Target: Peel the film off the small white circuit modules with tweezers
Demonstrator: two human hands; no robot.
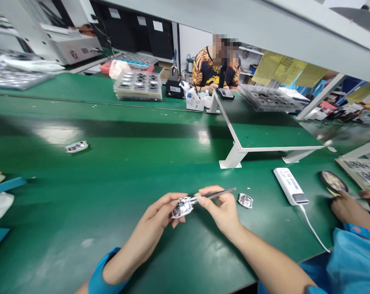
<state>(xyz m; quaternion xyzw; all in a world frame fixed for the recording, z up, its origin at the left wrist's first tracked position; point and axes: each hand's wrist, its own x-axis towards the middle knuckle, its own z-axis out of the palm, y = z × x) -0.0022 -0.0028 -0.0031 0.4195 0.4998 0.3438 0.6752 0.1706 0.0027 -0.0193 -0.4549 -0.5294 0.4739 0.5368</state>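
Observation:
My left hand (155, 216) grips a small white device housing (182, 207) with metallic parts showing inside, just above the green bench (111, 241). My right hand (224, 210) is closed on metal tweezers (217, 194). Their narrow end points left and reaches the right edge of the housing; whether a part is pinched there is too small to tell. A similar small housing (245, 200) lies on the bench right beside my right hand. Farther off at the left rests another small white housing (77, 147).
A white-legged raised shelf (273, 136) stands ahead, carrying a clear tray (269, 98). A white handheld box with a cable (290, 186) lies at the right. Beyond it, a co-worker's hand (352, 210) is near a round black dish (333, 182). Stacked trays (137, 86) stand at the back.

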